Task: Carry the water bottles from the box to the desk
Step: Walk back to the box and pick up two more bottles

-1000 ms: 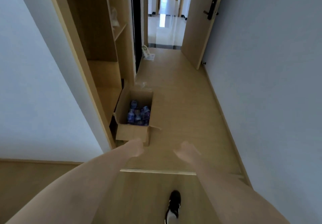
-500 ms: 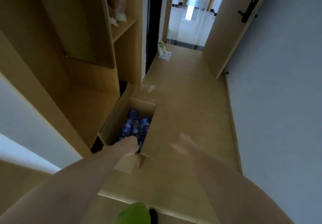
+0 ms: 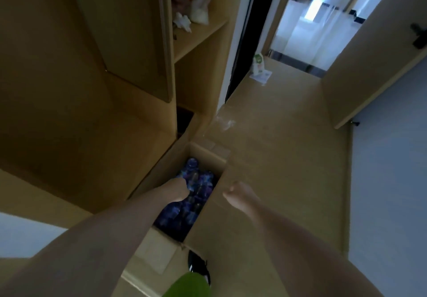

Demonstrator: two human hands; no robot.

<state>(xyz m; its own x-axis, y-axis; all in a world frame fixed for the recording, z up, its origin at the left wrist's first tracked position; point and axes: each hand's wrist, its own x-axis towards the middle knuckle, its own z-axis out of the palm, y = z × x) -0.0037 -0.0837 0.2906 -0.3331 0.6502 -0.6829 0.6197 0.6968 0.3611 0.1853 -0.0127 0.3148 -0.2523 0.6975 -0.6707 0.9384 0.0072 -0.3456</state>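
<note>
A wooden floor (image 3: 284,149) fills the right and centre of the head view, bounded at right by a grey wall (image 3: 390,181) and an open door (image 3: 369,65). A wooden shelving unit (image 3: 97,88) occupies the left side; pale bags (image 3: 201,3) are seen on its upper shelf. An open cardboard box (image 3: 208,222) stands on the floor just beside the unit. The water bottles (image 3: 196,181), with blue-purple labels, are packed upright inside the box.

The left hand (image 3: 178,190) is lowered into the box and is touching the bottles; its fingers are curled downward, but whether a bottle is gripped cannot be told. The right hand (image 3: 240,195) is held above the box's right wall, fingers curled inward, with nothing held. A dark shoe (image 3: 196,266) is seen at the box's near corner.
</note>
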